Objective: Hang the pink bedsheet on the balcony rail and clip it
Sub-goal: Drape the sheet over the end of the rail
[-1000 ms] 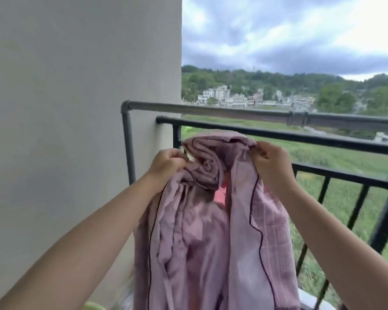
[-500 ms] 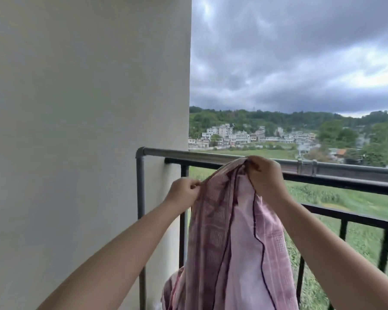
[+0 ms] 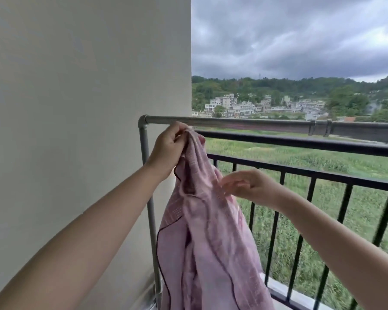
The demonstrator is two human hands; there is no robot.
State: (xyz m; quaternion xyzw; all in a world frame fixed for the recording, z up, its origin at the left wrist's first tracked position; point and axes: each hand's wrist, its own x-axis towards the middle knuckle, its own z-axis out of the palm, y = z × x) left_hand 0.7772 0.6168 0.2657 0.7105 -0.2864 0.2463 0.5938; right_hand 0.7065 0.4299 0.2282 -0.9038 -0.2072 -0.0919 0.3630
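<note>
Head view cuts off the lower end of the pink bedsheet (image 3: 202,238) at the bottom edge, so how far it hangs cannot be told. Left hand (image 3: 168,148) grips the bunched top of the sheet, fingers curled round it, just below the grey rail (image 3: 255,124) and near the wall (image 3: 76,108). Right hand (image 3: 249,186) is blurred; its fingers look loosely spread and touch the cloth lower down, gripping nothing that can be made out. Behind stands the black railing (image 3: 300,144).
</note>
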